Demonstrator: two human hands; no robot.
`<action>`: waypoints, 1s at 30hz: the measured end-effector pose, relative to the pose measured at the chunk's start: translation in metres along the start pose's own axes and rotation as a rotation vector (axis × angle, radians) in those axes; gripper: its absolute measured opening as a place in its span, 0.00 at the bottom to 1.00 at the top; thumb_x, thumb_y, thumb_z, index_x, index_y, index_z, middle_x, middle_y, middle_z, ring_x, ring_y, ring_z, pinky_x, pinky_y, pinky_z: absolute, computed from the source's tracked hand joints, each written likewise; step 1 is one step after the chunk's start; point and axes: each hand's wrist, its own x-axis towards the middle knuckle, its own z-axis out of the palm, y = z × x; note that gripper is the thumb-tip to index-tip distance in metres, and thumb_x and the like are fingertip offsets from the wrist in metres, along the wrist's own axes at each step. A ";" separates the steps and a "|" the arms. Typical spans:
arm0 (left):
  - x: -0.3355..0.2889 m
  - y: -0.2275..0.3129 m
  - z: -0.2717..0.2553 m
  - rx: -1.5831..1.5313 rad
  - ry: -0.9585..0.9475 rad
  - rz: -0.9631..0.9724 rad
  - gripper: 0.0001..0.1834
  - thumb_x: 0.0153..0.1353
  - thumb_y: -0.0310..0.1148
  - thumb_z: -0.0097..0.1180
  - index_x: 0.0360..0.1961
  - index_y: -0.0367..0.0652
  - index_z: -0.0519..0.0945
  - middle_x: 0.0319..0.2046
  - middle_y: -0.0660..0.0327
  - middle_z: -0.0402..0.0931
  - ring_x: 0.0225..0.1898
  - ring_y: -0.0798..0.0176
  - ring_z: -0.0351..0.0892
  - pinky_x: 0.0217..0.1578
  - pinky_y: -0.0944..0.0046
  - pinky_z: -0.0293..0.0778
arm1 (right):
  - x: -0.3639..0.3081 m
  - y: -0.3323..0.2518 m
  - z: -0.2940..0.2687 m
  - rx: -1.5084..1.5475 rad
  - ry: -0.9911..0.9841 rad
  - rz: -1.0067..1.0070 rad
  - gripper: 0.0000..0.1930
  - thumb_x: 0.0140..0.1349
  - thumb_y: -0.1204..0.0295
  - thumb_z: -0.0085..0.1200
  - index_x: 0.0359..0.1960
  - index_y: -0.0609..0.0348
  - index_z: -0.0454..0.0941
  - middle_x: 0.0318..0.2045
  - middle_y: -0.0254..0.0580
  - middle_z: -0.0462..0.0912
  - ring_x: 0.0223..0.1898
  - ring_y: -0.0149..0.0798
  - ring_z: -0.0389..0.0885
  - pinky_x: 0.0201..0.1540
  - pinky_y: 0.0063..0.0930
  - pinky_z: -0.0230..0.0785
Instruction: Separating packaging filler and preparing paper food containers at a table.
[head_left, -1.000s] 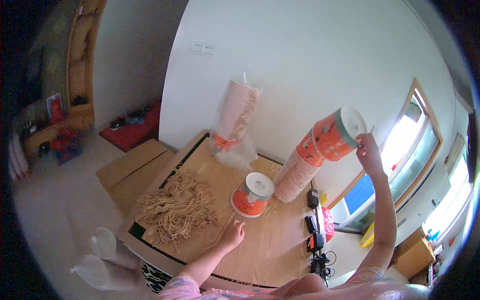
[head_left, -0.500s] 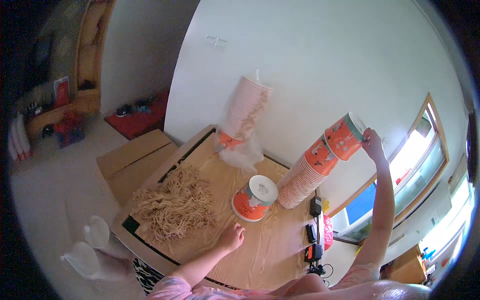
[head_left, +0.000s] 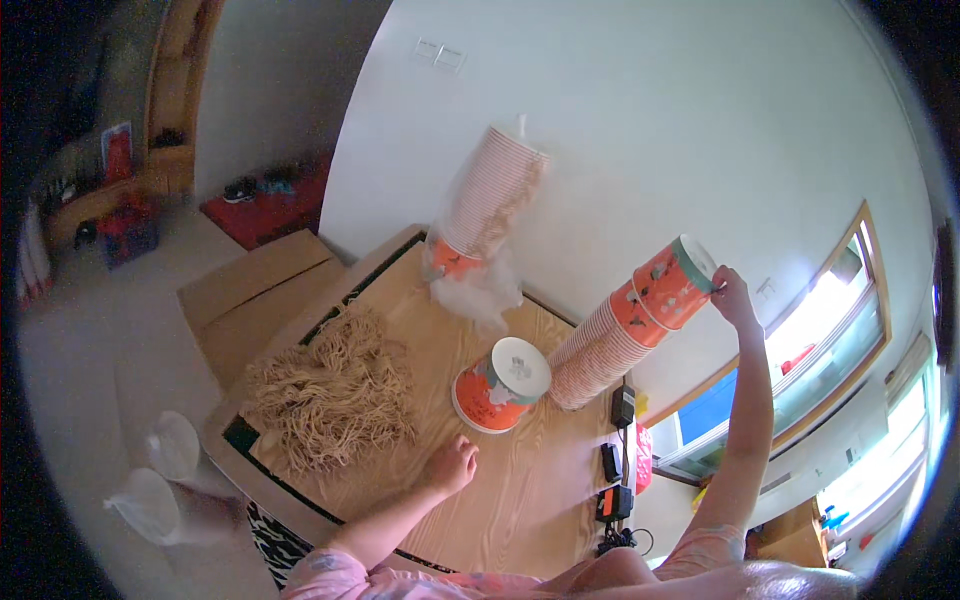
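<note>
At the right, a tall stack of nested orange paper buckets [head_left: 605, 350] stands upside down on the table. My right hand [head_left: 732, 295] reaches up to its top and pinches the edge of the uppermost bucket [head_left: 675, 285], which has a green band and white base. That bucket sits on the stack. My left hand [head_left: 453, 464] is loosely closed with nothing visible in it, low over the table. Just beyond it a single orange and green paper bucket [head_left: 497, 390] stands upside down. To its left lies a heap of tan noodle-like strands [head_left: 335, 395].
A second bucket stack [head_left: 495, 195] in clear plastic wrap stands at the back by the wall. Black adapters [head_left: 613, 503] and cables line the table's right edge. A cardboard box [head_left: 260, 300] is left of the table, with white bags [head_left: 160, 500] on the floor.
The uppermost bucket has come down and lines up more closely with the stack, my right hand lowering with it. My left hand stays near the single bucket. The whole view has shifted slightly.
</note>
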 end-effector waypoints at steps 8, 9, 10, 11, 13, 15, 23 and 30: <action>0.003 0.009 -0.013 0.020 0.024 0.003 0.08 0.50 0.30 0.55 0.33 0.42 0.77 0.36 0.56 0.73 0.37 0.52 0.75 0.36 0.54 0.74 | -0.007 0.016 0.017 0.004 -0.007 -0.084 0.09 0.42 0.84 0.52 0.26 0.60 0.69 0.25 0.46 0.73 0.28 0.46 0.74 0.30 0.34 0.68; 0.004 0.012 -0.016 0.021 -0.001 -0.012 0.08 0.50 0.30 0.55 0.33 0.42 0.77 0.35 0.56 0.73 0.37 0.51 0.75 0.36 0.54 0.74 | -0.009 0.016 0.017 -0.002 0.002 -0.068 0.09 0.42 0.85 0.52 0.26 0.60 0.69 0.25 0.45 0.73 0.28 0.45 0.74 0.30 0.33 0.68; 0.005 0.014 -0.018 0.022 -0.027 -0.026 0.09 0.50 0.29 0.55 0.33 0.42 0.77 0.35 0.56 0.73 0.37 0.51 0.75 0.36 0.54 0.74 | -0.011 0.017 0.017 -0.008 0.012 -0.051 0.10 0.42 0.86 0.51 0.26 0.60 0.69 0.25 0.45 0.73 0.29 0.44 0.75 0.30 0.32 0.69; 0.007 0.016 -0.019 0.015 -0.030 -0.026 0.09 0.50 0.29 0.55 0.33 0.42 0.77 0.35 0.56 0.73 0.37 0.51 0.75 0.36 0.54 0.74 | -0.013 0.018 0.015 -0.013 0.008 -0.049 0.10 0.42 0.86 0.51 0.26 0.60 0.69 0.25 0.45 0.73 0.29 0.44 0.75 0.30 0.32 0.69; 0.007 0.019 -0.020 -0.031 -0.027 -0.049 0.08 0.50 0.29 0.54 0.33 0.42 0.77 0.34 0.56 0.73 0.35 0.51 0.76 0.36 0.53 0.74 | -0.016 0.016 0.012 0.040 0.006 -0.034 0.10 0.43 0.86 0.51 0.28 0.60 0.70 0.26 0.44 0.73 0.29 0.43 0.75 0.30 0.30 0.70; 0.005 0.015 -0.018 -0.020 -0.009 -0.050 0.08 0.51 0.29 0.54 0.33 0.42 0.77 0.33 0.56 0.73 0.35 0.51 0.76 0.35 0.53 0.74 | -0.022 -0.002 0.010 0.045 0.072 -0.011 0.11 0.44 0.86 0.52 0.29 0.59 0.71 0.27 0.43 0.73 0.29 0.42 0.75 0.30 0.29 0.70; 0.100 0.098 0.016 -0.331 0.077 0.234 0.07 0.53 0.30 0.55 0.34 0.42 0.76 0.35 0.54 0.75 0.35 0.49 0.77 0.35 0.52 0.73 | -0.099 -0.082 0.107 -0.222 -0.031 -0.024 0.07 0.58 0.68 0.51 0.36 0.54 0.74 0.36 0.45 0.77 0.34 0.50 0.79 0.33 0.44 0.73; 0.273 0.148 0.062 -0.452 0.209 -0.046 0.09 0.55 0.32 0.53 0.35 0.38 0.73 0.34 0.46 0.73 0.36 0.42 0.75 0.36 0.46 0.71 | -0.106 -0.071 0.154 -0.385 0.072 0.010 0.04 0.54 0.71 0.54 0.30 0.53 0.74 0.29 0.43 0.76 0.30 0.49 0.79 0.29 0.42 0.72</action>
